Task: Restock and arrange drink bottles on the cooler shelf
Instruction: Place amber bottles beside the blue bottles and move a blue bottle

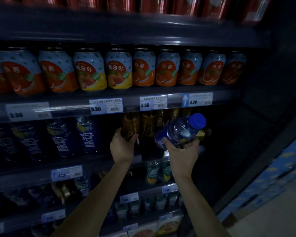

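Head camera, question one: what is each hand doing at the cooler?

— The left hand is wrapped around a brown bottle that stands on the middle shelf, thumb on the left of it, fingers curled round its right side. The right hand grasps a blue bottle from below, tilted so its blue cap points up and to the right, out in front of the shelf.

— And where do those bottles sit among the rest?

— The brown bottle is the leftmost of a row of brown bottles; another stands just beside it on the right. Left of them is a gap, then dark blue bottles with white lettering. Juice cans, orange and yellow, line the shelf above, over white price tags. The blue bottle partly hides something gold-topped behind it; I cannot tell what.

— Lower down?

— Dim shelves with green bottles.
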### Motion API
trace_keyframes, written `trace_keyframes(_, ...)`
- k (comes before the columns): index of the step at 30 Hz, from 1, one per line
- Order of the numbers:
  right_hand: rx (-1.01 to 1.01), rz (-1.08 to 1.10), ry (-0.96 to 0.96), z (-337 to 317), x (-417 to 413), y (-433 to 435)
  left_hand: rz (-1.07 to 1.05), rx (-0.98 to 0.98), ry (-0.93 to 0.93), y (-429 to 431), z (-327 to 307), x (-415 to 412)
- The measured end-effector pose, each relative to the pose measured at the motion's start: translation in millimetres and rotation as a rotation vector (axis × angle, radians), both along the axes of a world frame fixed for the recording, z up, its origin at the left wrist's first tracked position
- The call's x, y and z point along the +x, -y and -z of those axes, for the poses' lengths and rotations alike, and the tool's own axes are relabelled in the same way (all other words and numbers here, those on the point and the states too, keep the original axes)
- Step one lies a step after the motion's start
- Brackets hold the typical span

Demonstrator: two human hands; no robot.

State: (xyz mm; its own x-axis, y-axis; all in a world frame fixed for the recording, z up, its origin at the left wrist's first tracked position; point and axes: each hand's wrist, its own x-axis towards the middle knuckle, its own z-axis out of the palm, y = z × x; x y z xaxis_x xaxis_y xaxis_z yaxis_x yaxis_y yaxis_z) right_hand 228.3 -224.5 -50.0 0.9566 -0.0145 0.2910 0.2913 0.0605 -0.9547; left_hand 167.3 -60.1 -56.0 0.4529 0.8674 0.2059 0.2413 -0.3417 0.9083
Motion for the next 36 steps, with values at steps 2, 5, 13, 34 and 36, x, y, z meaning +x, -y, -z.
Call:
trace_keyframes(2,0.004,-0.011,-0.004,0,-2,-1,0.048,-0.034,0.007,-3,0,-2)
trace_keyframes(5,0.000,-0.033,0.007,-1,-10,-6,0.093,-0.038,0.008,-6,1,-11)
trace_keyframes(13,-0.088,-0.159,0.016,-2,-53,-36,0.080,0.044,0.013,-23,10,-63)
trace_keyframes(34,-0.059,-0.248,0.013,7,-117,-121,0.041,0.109,-0.029,-55,5,-164)
trace_keyframes(36,-0.070,-0.240,0.029,5,-113,-127,0.035,0.100,-0.027,-56,6,-168)
